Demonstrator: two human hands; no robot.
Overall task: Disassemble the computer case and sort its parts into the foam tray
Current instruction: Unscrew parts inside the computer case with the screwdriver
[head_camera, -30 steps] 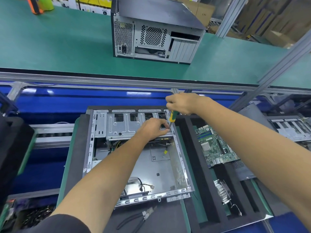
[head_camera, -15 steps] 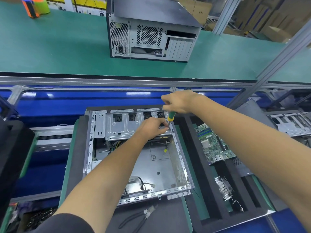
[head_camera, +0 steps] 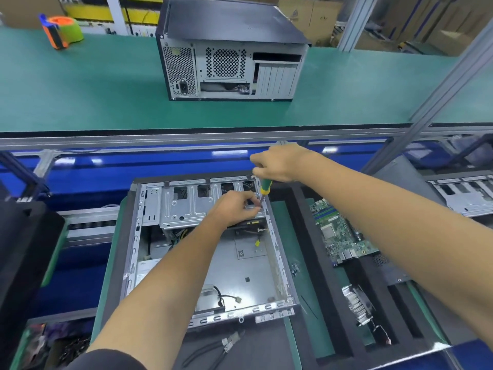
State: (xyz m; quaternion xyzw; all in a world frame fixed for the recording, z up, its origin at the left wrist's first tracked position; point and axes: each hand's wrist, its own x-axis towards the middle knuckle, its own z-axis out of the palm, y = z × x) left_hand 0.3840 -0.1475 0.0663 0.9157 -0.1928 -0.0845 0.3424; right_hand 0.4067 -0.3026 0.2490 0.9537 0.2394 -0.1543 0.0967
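My right hand grips the green-and-yellow-handled screwdriver, left hand pinches its tip at the far right corner of the stiff, sharp-edged grey steel computer case; tiny screw looks droppable.

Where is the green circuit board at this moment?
In the head view, the green circuit board lies on the right in the black foam tray, beside the open computer case and above the metal heatsink.

Both grips closed, arms outstretched.
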